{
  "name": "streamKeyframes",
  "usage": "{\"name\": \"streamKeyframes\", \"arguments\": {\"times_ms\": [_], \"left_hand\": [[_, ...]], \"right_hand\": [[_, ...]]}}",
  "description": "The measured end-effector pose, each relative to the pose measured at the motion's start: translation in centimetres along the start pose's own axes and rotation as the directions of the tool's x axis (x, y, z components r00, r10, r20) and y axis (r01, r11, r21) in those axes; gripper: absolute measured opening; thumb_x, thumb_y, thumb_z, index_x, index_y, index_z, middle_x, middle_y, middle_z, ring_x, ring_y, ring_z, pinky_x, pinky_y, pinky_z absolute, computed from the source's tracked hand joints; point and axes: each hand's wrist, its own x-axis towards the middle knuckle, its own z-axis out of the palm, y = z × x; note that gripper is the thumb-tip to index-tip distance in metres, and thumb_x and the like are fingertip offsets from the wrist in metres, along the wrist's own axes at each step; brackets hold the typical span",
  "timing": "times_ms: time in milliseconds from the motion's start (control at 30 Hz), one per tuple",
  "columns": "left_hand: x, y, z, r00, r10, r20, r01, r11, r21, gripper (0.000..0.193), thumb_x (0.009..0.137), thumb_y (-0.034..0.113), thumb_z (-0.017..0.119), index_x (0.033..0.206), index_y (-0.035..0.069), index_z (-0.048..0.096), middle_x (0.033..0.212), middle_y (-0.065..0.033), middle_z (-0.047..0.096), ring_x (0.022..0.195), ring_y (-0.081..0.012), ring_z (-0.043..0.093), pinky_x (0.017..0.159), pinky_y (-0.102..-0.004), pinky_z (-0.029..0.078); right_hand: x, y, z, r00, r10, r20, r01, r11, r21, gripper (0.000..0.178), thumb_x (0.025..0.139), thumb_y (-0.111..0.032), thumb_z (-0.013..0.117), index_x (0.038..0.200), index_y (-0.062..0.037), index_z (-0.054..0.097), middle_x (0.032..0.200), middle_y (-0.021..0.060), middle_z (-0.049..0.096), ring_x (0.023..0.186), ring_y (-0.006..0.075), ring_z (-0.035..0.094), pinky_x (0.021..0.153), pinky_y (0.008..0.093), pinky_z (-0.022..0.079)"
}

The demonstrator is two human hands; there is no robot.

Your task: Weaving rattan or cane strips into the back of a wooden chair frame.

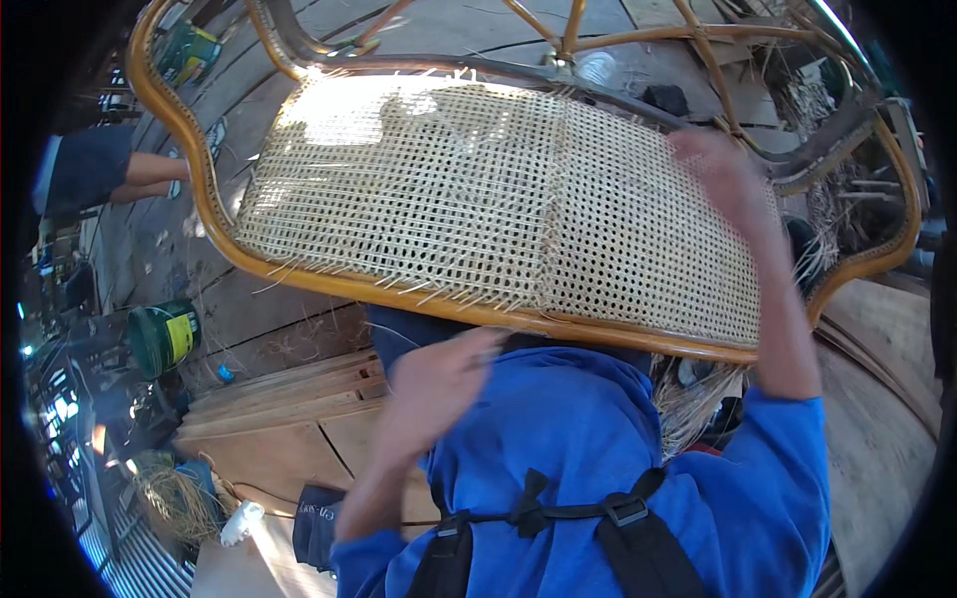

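A woven cane panel (pixel 399 189) with small open holes spans a curved, honey-coloured rattan frame (pixel 329 285) in front of me. Loose strand ends stick out along its near left edge and its far edge. Over the panel's right part is my right hand (pixel 723 174), smeared by motion, so its fingers cannot be read. Just on my side of the frame's near rail, my left hand (pixel 444 384) points its blurred fingers to the right. Whether it pinches anything does not show.
Stacked wooden boards (pixel 269 399) lie at the left, below a green bucket (pixel 164 337) with a yellow label. Another green bucket (pixel 189 52) stands at the far left, near another person's legs (pixel 150 174). Cane scraps (pixel 688 409) lie by my right side.
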Motion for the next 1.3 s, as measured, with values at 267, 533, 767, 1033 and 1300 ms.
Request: {"name": "streamKeyframes", "arguments": {"times_ms": [267, 533, 767, 1033, 1300], "left_hand": [[3.2, -1.0, -1.5, 0.993, -0.068, -0.095, 0.094, 0.948, 0.305, 0.016, 0.086, 0.023, 0.057, 0.094, 0.010, 0.064, 0.080, -0.0118, 0.065, 0.072, -0.0290, 0.063, 0.064, -0.0351, 0.050], [4.6, -0.3, 0.0, 0.998, -0.067, 0.000, 0.062, 0.921, 0.384, 0.016, 0.086, 0.020, 0.055, 0.093, 0.009, 0.064, 0.084, -0.0127, 0.064, 0.078, -0.0303, 0.062, 0.066, -0.0370, 0.049], [4.4, -3.2, -0.6, 0.958, -0.232, -0.168, 0.282, 0.870, 0.406, 0.023, 0.089, 0.027, 0.052, 0.093, 0.008, 0.064, 0.086, -0.0134, 0.064, 0.082, -0.0328, 0.061, 0.070, -0.0407, 0.048], [5.5, 0.4, -0.6, 0.994, -0.108, -0.015, 0.104, 0.905, 0.413, 0.010, 0.082, 0.012, 0.056, 0.089, 0.008, 0.061, 0.083, -0.0123, 0.062, 0.078, -0.0326, 0.060, 0.067, -0.0391, 0.048], [7.3, 0.7, 0.2, 0.999, -0.033, -0.031, 0.042, 0.921, 0.387, 0.013, 0.084, 0.015, 0.058, 0.093, 0.007, 0.063, 0.081, -0.0125, 0.063, 0.075, -0.0310, 0.062, 0.066, -0.0383, 0.048]], "right_hand": [[-5.3, -4.7, 7.8, 0.854, -0.009, 0.520, -0.076, 0.987, 0.142, 0.023, 0.084, -0.022, 0.061, 0.103, -0.0086, 0.061, 0.081, 0.0105, 0.065, 0.078, 0.0268, 0.064, 0.072, 0.0359, 0.051], [-4.9, -7.6, 12.1, 0.892, -0.226, 0.391, 0.232, 0.972, 0.033, 0.007, 0.083, -0.010, 0.056, 0.089, -0.0075, 0.059, 0.082, 0.0093, 0.063, 0.076, 0.0279, 0.061, 0.080, 0.0415, 0.045], [-3.9, -2.7, 9.0, 0.840, 0.181, 0.512, 0.001, 0.942, -0.335, 0.010, 0.082, -0.015, 0.059, 0.089, -0.0076, 0.061, 0.085, 0.0095, 0.064, 0.078, 0.0287, 0.060, 0.081, 0.0417, 0.044], [-3.5, -8.1, 11.7, 0.675, -0.191, 0.713, 0.163, 0.981, 0.108, 0.031, 0.078, -0.009, 0.058, 0.109, -0.0082, 0.055, 0.102, 0.0121, 0.057, 0.094, 0.0300, 0.057, 0.078, 0.0406, 0.048], [-3.7, -8.0, 13.2, 0.845, -0.248, 0.474, 0.145, 0.959, 0.244, 0.017, 0.084, -0.012, 0.054, 0.100, -0.0085, 0.056, 0.087, 0.0116, 0.056, 0.083, 0.0318, 0.059, 0.070, 0.0394, 0.050]]}}
